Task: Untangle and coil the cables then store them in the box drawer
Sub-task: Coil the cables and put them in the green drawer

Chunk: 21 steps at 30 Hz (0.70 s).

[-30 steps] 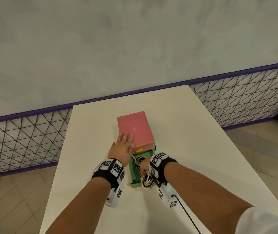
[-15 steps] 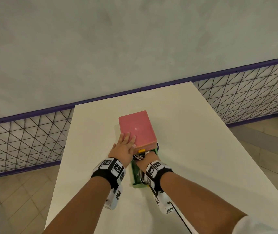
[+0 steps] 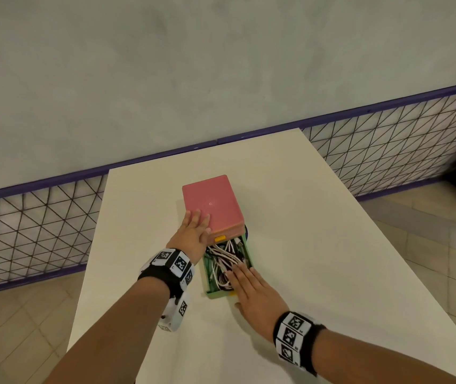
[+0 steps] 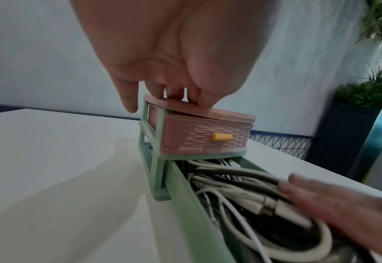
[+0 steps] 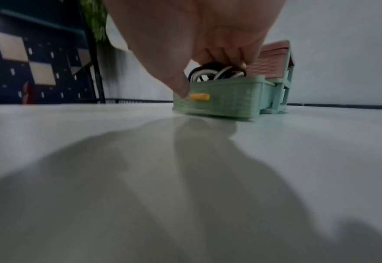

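A small drawer box with a pink top stands mid-table, and its green lower drawer is pulled out toward me. White and black coiled cables fill that drawer, seen close in the left wrist view as cables. My left hand lies flat on the near left corner of the pink top, fingers straight. My right hand rests with straight fingers on the cables at the drawer's near end; the thumb hangs beside the yellow knob.
The white table ends in a far edge behind the box, with side edges left and right. A purple-railed mesh fence runs behind it, and tiled floor lies on both sides. The pink upper drawer is closed.
My right hand has let go of the cable bundle, drawn back toward me and flattened on top of the cables. The left hand has stayed on the box top.
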{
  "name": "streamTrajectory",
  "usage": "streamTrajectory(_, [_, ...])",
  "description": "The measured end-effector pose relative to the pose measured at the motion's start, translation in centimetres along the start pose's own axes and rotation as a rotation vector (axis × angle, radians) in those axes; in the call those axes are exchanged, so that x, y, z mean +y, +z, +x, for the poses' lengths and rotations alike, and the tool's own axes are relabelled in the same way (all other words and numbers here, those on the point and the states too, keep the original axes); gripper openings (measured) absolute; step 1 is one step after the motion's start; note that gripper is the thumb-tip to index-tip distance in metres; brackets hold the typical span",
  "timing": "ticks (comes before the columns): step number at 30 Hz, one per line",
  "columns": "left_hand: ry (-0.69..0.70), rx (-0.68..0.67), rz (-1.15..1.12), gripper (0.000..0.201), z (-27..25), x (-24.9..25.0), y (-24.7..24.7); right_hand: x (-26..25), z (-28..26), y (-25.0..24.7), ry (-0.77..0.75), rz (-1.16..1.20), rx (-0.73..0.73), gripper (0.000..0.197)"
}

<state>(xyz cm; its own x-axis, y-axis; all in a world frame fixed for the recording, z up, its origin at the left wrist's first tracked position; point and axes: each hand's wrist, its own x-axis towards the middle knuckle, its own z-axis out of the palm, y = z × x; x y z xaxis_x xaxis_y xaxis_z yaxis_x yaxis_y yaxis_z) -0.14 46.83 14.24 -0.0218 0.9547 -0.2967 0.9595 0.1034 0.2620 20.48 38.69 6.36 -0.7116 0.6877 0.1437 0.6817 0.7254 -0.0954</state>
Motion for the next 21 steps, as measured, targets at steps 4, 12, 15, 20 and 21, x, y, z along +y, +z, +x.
streamTrajectory(4, [0.000, -0.007, 0.004, 0.051, -0.2, 0.3, -0.2, 0.8, 1.5, 0.6, -0.022, -0.023, -0.074, 0.050])
streamTrajectory(12, [0.002, -0.017, -0.028, 0.051, -0.3, 0.1, -0.2, 2.0, 3.1, 1.0, -0.096, -0.031, -0.149, 0.059])
streamTrajectory(15, [0.006, -0.016, -0.029, 0.051, -0.2, 0.1, -0.1, 2.0, 4.7, 0.8, -0.068, -0.032, -0.135, 0.057])
streamTrajectory(20, [0.004, -0.010, -0.036, 0.051, -0.1, 0.2, -0.1, 1.9, 5.7, 1.7, -0.095, -0.072, -0.013, 0.052])
streamTrajectory(21, [0.005, -0.008, -0.036, 0.051, -0.1, 0.1, -0.1, 2.1, 5.5, 1.8, -0.116, -0.092, 0.013, 0.046])
